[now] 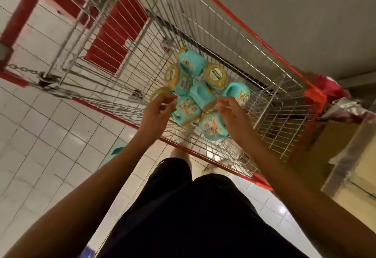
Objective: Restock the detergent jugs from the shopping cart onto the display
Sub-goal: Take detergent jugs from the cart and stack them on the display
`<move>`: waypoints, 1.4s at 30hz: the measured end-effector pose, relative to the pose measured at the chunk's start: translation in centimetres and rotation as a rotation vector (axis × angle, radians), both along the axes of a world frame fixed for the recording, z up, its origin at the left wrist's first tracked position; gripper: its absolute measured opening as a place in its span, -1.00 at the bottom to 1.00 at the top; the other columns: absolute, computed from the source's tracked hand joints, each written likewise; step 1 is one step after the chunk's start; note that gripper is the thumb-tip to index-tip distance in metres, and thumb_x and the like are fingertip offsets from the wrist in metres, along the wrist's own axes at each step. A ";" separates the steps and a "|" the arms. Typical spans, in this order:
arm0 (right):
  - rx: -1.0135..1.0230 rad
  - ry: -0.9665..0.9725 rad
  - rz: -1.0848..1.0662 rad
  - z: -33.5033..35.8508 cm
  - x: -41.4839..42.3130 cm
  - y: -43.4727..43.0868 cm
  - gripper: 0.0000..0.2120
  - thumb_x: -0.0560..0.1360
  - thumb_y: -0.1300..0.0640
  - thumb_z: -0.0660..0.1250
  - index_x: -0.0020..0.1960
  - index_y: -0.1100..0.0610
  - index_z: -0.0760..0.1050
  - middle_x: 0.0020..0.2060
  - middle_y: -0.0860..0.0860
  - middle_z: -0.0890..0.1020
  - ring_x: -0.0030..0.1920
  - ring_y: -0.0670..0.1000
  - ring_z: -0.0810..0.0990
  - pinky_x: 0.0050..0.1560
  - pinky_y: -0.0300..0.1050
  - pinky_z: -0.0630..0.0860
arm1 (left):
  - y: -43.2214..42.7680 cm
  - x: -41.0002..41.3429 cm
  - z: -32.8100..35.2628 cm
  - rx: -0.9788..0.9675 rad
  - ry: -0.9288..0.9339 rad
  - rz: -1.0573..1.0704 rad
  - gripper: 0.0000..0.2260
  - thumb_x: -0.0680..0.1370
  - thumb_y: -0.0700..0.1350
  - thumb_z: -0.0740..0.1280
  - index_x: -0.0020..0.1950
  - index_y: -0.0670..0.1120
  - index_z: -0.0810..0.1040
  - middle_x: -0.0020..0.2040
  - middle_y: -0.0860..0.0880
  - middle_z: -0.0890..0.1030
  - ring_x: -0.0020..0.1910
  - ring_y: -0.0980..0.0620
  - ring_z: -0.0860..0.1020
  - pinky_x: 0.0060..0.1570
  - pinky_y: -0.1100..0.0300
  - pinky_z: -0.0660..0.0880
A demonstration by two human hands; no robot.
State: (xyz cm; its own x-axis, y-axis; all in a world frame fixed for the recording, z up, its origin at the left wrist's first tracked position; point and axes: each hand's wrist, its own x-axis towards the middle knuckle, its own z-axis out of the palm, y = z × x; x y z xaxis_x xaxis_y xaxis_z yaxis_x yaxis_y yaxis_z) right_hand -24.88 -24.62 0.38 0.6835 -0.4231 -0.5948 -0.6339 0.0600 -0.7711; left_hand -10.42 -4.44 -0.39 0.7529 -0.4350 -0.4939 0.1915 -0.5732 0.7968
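Several turquoise detergent jugs (191, 64) with yellow caps lie in a heap on the floor of a wire shopping cart (270, 103) with red trim. Both my arms stretch over the cart's near rim. My left hand (157, 110) hovers above the jugs on the left of the heap with fingers loosely curled and nothing in them. My right hand (228, 110) hangs over the jugs on the right, fingers bent, also holding nothing. One jug (211, 127) lies just under my right hand. The display is not in view.
White tiled floor (40, 135) lies left of the cart. A chain (22, 68) hangs at the cart's red handle end. Cardboard boxes and a crumpled red and white wrapper (333, 93) sit at the right, beside a plain wall.
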 end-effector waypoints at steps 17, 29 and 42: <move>-0.056 0.299 0.062 -27.6 16.3 -1.0 -0.72 0.71 0.12 0.25 0.31 0.28 0.52 0.28 0.21 0.59 0.27 0.15 0.56 0.26 -0.05 0.48 | -8.3 11.3 -25.3 0.330 0.489 0.206 -0.93 0.66 -0.19 0.30 -0.01 -0.08 0.55 -0.17 -0.07 0.57 -0.22 -0.04 0.56 -0.27 0.14 0.52; -0.427 0.590 0.328 -42.2 11.7 -2.0 0.14 0.44 -0.13 0.59 0.72 0.17 -0.06 0.65 0.24 0.13 0.65 0.29 0.11 0.62 0.30 0.06 | -12.4 7.4 -40.3 0.306 0.686 0.103 -0.55 0.75 0.10 0.20 0.58 -0.10 0.31 0.42 -0.18 0.52 0.30 -0.18 0.57 0.30 -0.07 0.54; -0.263 0.680 0.288 -39.7 13.7 -5.4 -0.21 0.65 -0.18 0.29 0.65 0.25 0.06 0.57 0.25 0.27 0.57 0.32 0.31 0.54 0.27 0.30 | -13.8 8.0 -39.6 0.200 1.077 0.292 -0.27 0.69 0.40 0.01 0.52 -0.17 0.45 0.33 -0.23 0.62 0.29 -0.33 0.62 0.23 -0.23 0.62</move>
